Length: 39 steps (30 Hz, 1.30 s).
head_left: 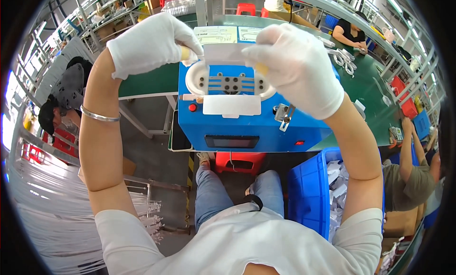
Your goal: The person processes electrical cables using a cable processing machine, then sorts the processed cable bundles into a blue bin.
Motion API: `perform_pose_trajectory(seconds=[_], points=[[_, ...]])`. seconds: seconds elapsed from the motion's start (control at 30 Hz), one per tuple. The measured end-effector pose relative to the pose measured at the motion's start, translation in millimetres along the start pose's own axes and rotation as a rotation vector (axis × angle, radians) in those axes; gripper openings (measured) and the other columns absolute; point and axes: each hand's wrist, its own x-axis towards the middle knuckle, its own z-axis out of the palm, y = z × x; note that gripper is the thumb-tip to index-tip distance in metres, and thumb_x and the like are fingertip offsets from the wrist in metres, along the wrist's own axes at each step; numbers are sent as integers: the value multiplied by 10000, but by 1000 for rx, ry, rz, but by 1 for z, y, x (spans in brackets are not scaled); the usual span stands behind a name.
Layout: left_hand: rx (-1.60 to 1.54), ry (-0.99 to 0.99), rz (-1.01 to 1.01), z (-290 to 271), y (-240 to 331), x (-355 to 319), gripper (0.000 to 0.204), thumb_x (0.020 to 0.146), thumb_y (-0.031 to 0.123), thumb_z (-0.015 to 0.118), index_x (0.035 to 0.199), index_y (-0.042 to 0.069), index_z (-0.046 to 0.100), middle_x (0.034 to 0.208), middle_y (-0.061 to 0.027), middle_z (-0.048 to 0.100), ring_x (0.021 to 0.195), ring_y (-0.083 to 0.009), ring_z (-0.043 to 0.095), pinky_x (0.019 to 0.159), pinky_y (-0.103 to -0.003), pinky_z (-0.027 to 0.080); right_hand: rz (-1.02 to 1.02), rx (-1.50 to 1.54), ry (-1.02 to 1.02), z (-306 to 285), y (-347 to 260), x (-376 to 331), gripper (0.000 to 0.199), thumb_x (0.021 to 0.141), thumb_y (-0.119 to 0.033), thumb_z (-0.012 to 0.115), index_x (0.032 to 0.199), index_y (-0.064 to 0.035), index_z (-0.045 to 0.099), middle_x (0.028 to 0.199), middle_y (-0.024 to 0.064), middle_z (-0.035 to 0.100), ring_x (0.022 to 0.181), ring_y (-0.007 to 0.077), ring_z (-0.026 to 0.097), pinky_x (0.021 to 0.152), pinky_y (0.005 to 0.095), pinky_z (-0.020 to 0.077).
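Note:
Both my hands wear white gloves with yellowish covers on some fingertips, and both are raised over a blue benchtop machine [251, 128]. My left hand [159, 44] is closed in a pinch at the left end of a white rectangular piece [223, 52] at the machine's back. At that piece's right end my right hand [299, 68] is also closed, fingers bent together. What either pinch holds is too small to tell. Below them a white oval ring [193, 80] curves around a metal fixture [231, 83]. Another white plate [232, 105] lies along the fixture's near side.
A blue bin [308, 194] of white pieces stands at my right. White cable coils [344, 61] lie on the green table [368, 92]. Many white cables [71, 218] hang at left. A red stool [240, 162] is under the machine. Other people work at both sides.

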Motion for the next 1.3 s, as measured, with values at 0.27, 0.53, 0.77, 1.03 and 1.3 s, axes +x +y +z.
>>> perform_pose_trajectory(seconds=[0.27,0.53,0.77,1.03,1.3], points=[[392,310,67,40,8,-13,177,825,197,599,934,71,659,825,-149,655,786,-336,620,723,-405,503,77,-153,-110,23,-6,-5,265,585,-46,715,822,-78,601,752,72,514,728,249,581,636,334,491],[340,710,337,86,2,-5,102,750,91,643,850,69,653,864,-83,628,808,-257,611,716,-342,507,560,546,-380,24,27,2,363,747,-173,701,1070,-40,603,960,103,605,898,218,602,828,317,487],[474,782,297,83,-2,-2,202,765,95,644,967,83,643,890,-80,648,875,-233,614,766,-339,504,660,833,-222,33,8,4,173,876,-145,626,1012,-39,646,885,36,628,817,91,573,762,236,490],[27,428,149,83,-8,2,259,786,70,608,1040,41,567,769,-134,654,563,-212,645,555,-301,547,413,544,-163,31,10,3,132,828,-70,650,949,-21,665,832,41,620,731,103,562,689,244,487],[40,505,151,86,-9,1,237,781,-14,591,1012,30,559,890,-141,678,617,-196,640,513,-270,499,85,76,-37,29,-7,7,100,773,-18,614,872,-29,610,793,98,592,710,241,604,653,296,494]])
